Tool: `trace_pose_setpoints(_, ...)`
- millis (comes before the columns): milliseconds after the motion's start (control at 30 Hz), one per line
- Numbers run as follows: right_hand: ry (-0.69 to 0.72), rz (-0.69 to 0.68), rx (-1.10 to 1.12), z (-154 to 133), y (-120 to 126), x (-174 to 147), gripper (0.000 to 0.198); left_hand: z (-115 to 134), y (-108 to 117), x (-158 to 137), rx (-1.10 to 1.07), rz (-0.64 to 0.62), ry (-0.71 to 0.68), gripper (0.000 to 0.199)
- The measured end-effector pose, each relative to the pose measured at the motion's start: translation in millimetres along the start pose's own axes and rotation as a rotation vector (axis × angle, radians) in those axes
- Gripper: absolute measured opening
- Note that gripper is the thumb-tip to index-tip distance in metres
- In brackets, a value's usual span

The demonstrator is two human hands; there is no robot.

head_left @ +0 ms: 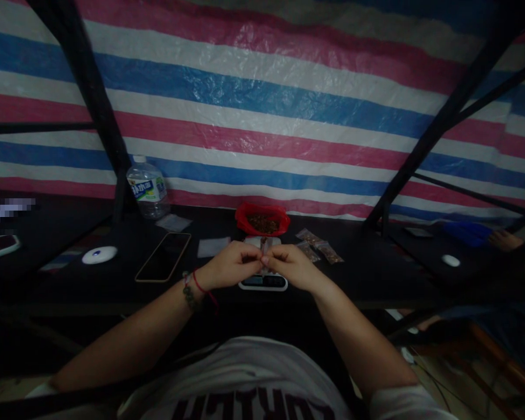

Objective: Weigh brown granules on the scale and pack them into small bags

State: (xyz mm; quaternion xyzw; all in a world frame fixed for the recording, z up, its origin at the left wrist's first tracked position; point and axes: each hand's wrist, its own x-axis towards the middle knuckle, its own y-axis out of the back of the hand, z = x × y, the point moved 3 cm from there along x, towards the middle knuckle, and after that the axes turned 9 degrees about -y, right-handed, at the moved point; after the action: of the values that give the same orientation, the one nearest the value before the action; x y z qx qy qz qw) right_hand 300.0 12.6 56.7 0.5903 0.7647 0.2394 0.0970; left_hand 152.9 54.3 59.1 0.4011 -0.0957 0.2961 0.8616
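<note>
Left grip and right grip are basically meeting in the middle right now, thumb and forefinger of each pinched closed on one little clear baggie. It's up on edge between my fingertips, right over the white scale, though I honestly can't tell if the bottom of it touches the scale or how much is inside. Just behind that sits an open red bag with a heap of brown bits in it. Off past my right grip there's a small cluster of filled packets lying flat on the black tabletop. On the left side I've got some flat clear bags near my knuckles, then my phone face up, a white oval gadget, and a clear bottle standing near the frame post. Beads and a red string on my left wrist, striped sheet hanging behind everything. Someone else's hand is over at far right, by a blue thing.
</note>
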Motion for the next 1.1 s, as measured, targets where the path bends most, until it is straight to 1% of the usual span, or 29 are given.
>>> trace_pose_setpoints(100, 0.038, 0.086, -0.128, -6.0, 0.5, -1.2, 0.033, 2.0, -0.5, 0.3, 0.108, 0.091, -0.017, 0.03)
trace_pose_setpoints(167, 0.054, 0.154, -0.205, -9.5, 1.1, -2.5, 0.031, 3.9, 1.2, -0.3, 0.192, 0.173, 0.001, 0.029)
trace_pose_setpoints(233, 0.054, 0.208, -0.251, -11.3, 1.9, -3.9, 0.028, 5.4, 4.4, -1.5, 0.251, 0.259, 0.028, 0.026)
trace_pose_setpoints(300, 0.045, 0.283, -0.271, -12.1, 3.3, -5.3, 0.025, 6.3, 6.9, -3.0, 0.274, 0.317, 0.048, 0.023)
trace_pose_setpoints(367, 0.08, 0.404, -0.303, -14.3, 4.6, -7.2, 0.024, 7.3, 7.1, -4.1, 0.285, 0.332, 0.047, 0.021)
trace_pose_setpoints(433, 0.174, 0.516, -0.352, -18.1, 3.7, -9.7, 0.019, 9.3, 5.0, -4.8, 0.326, 0.332, 0.038, 0.021)
trace_pose_setpoints(500, 0.274, 0.57, -0.408, -21.1, 0.4, -11.7, 0.016, 12.9, 1.9, -5.7, 0.4, 0.337, 0.031, 0.022)
trace_pose_setpoints(567, 0.319, 0.598, -0.453, -21.7, -2.7, -13.0, 0.022, 17.7, -1.6, -6.8, 0.495, 0.339, 0.021, 0.023)
trace_pose_setpoints(633, 0.309, 0.59, -0.486, -20.7, -4.6, -13.0, 0.024, 23.2, -5.1, -7.9, 0.593, 0.319, -0.021, 0.024)
trace_pose_setpoints(700, 0.276, 0.513, -0.491, -19.2, -5.7, -11.5, 0.023, 27.9, -6.8, -8.7, 0.67, 0.272, -0.096, 0.025)
trace_pose_setpoints(767, 0.249, 0.449, -0.467, -18.7, -4.6, -9.9, 0.02, 31.1, -4.5, -9.3, 0.695, 0.212, -0.187, 0.024)
trace_pose_setpoints(800, 0.24, 0.447, -0.451, -18.9, -2.9, -9.5, 0.019, 32.1, -1.1, -9.6, 0.689, 0.199, -0.227, 0.022)
trace_pose_setpoints(867, 0.226, 0.489, -0.427, -19.6, 1.6, -9.2, 0.017, 33.2, 9.1, -10.1, 0.664, 0.214, -0.295, 0.018)
trace_pose_setpoints(900, 0.22, 0.505, -0.421, -19.8, 3.4, -9.2, 0.016, 33.2, 14.5, -10.2, 0.658, 0.23, -0.324, 0.022)
trace_pose_setpoints(967, 0.221, 0.492, -0.415, -19.9, 4.5, -9.0, 0.019, 31.5, 22.1, -9.6, 0.673, 0.231, -0.368, 0.046)
trace_pose_setpoints(1000, 0.226, 0.468, -0.415, -19.9, 3.9, -8.9, 0.024, 29.7, 23.5, -9.0, 0.688, 0.208, -0.378, 0.059)
trace_pose_setpoints(1033, 0.228, 0.439, -0.418, -19.8, 2.7, -8.6, 0.028, 27.2, 23.5, -8.2, 0.701, 0.177, -0.379, 0.068)
trace_pose_setpoints(1067, 0.226, 0.411, -0.423, -19.5, 1.0, -8.2, 0.029, 24.5, 22.4, -7.5, 0.707, 0.143, -0.374, 0.072)
trace_pose_setpoints(1100, 0.218, 0.386, -0.431, -19.0, -1.0, -7.7, 0.028, 21.5, 20.7, -6.8, 0.705, 0.11, -0.364, 0.071)
